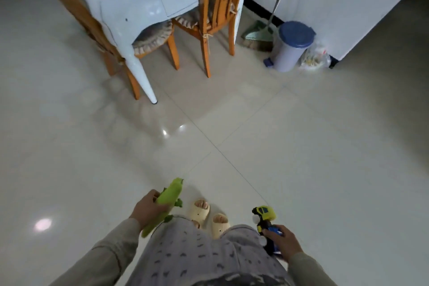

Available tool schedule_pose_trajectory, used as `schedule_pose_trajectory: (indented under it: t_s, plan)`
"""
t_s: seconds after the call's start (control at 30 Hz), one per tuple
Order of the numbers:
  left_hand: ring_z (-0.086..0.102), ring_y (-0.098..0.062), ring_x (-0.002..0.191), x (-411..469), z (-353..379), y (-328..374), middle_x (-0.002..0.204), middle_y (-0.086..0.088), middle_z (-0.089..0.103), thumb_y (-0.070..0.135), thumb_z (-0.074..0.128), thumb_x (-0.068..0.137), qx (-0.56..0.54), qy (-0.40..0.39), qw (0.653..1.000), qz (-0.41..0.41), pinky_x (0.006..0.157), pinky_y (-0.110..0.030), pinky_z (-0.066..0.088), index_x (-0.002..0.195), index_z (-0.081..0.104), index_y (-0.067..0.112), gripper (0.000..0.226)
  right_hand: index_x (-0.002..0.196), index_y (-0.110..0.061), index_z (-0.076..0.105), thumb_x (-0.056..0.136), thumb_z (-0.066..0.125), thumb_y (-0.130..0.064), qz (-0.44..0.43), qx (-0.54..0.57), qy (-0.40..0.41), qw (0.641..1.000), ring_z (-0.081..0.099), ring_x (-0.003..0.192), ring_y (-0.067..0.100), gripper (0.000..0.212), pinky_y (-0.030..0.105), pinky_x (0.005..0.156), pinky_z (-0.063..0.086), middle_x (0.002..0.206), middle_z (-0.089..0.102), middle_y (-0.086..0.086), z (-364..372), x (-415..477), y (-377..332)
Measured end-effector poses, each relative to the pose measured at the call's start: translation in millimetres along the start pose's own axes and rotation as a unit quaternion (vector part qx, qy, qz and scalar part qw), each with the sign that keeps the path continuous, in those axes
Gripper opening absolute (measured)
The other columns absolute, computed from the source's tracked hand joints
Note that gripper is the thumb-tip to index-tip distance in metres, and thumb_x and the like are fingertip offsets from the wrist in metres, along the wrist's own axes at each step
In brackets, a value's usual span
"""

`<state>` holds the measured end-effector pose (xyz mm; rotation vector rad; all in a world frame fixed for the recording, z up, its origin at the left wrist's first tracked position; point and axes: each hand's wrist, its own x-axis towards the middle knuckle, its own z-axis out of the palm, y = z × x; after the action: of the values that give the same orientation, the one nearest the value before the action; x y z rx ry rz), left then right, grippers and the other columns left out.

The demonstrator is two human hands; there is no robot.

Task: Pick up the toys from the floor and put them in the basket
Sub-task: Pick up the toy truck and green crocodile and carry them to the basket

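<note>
left hand (148, 208) fingers clamped round long green plush toy (165, 202), right hand (283, 242) fingers clamped on yellow-cabbed, blue-bodied toy truck (265, 218)

— Counted toys? — Two: one green plush toy (167, 202), one toy truck (265, 216). — Furniture? — Two wooden chairs (206, 18), one table (130, 7), one bin (290, 46), one broom (257, 35). — Slippers (200, 211)? — Two.

Left hand (148, 208) gripping green plush (166, 203), right hand (284, 242) toy truck (264, 216) (standing)
</note>
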<state>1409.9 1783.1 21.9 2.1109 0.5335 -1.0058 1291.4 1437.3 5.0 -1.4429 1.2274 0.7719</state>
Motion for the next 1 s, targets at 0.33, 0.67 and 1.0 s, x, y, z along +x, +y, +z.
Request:
schedule_pose_trajectory:
  t_s: [0.33,0.67,1.0]
  plan:
    - [0.062,-0.014,0.076,-114,65,-100,0.088,0.001,0.065,0.050,0.059,0.057,-0.305,0.206,0.920,-0.134,0.059,-0.026,0.042,0.088,0.060,0.020,0.043,0.105,0.004,0.058,0.082,0.069,-0.010,-0.046,-0.231,-0.051,0.970,0.051,0.089,0.029,0.030,0.029,0.056,0.042,0.108,0.056,0.022,23,30,-47]
    - [0.056,-0.030,0.090,-169,153,-187,0.105,-0.020,0.062,0.030,0.072,0.064,-0.506,0.310,0.755,-0.279,0.081,-0.040,0.044,0.113,0.057,0.000,0.059,0.106,-0.008,0.051,0.085,0.066,-0.013,-0.154,-0.406,-0.154,0.888,0.052,0.095,0.032,0.027,0.033,0.061,0.048,0.108,0.051,0.014,136,-8,-125]
    - [0.060,-0.039,0.100,-152,119,-246,0.112,-0.025,0.063,0.015,0.073,0.077,-0.576,0.325,0.681,-0.314,0.089,-0.047,0.047,0.114,0.058,-0.004,0.044,0.107,-0.009,0.051,0.084,0.067,-0.015,-0.149,-0.484,-0.134,0.852,0.052,0.094,0.034,0.029,0.038,0.065,0.049,0.107,0.052,0.016,254,-24,-143]
